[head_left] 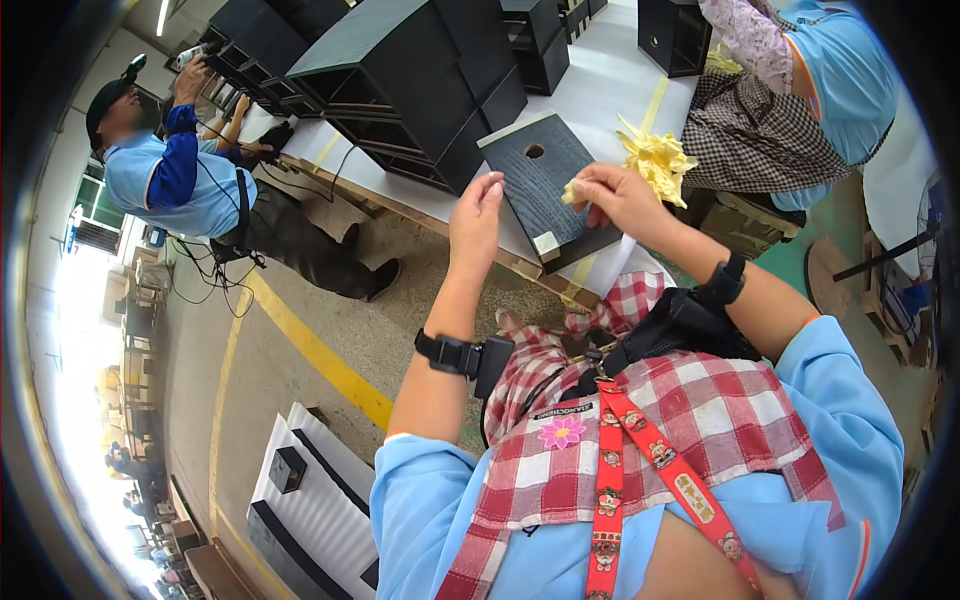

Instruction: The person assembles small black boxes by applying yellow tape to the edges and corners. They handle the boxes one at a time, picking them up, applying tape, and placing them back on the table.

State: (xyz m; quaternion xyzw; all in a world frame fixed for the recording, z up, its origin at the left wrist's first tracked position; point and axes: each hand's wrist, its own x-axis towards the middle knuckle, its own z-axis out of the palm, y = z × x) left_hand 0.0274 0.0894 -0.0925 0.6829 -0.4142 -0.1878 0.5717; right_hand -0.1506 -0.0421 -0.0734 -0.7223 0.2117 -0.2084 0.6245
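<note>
A dark wood-grained box point(540, 185) with a round hole near its far end stands on the table before me. A small pale square patch point(545, 244) sits on its near left corner. My left hand point(474, 225) is beside the box's left edge, fingers stretched upward, with nothing visible in it. Over the box's right side, my right hand point(617, 203) is closed in a pinch on a small scrap of yellow tape point(573, 191). Just beyond that hand lies a heap of crumpled yellow tape point(657, 165).
Large black boxes point(400, 90) are stacked at the far left of the white-covered table point(600, 85). One co-worker point(200, 190) stands at left holding a tool; another point(800, 110) sits at right. Black parts point(300, 540) lie on white sheeting below left.
</note>
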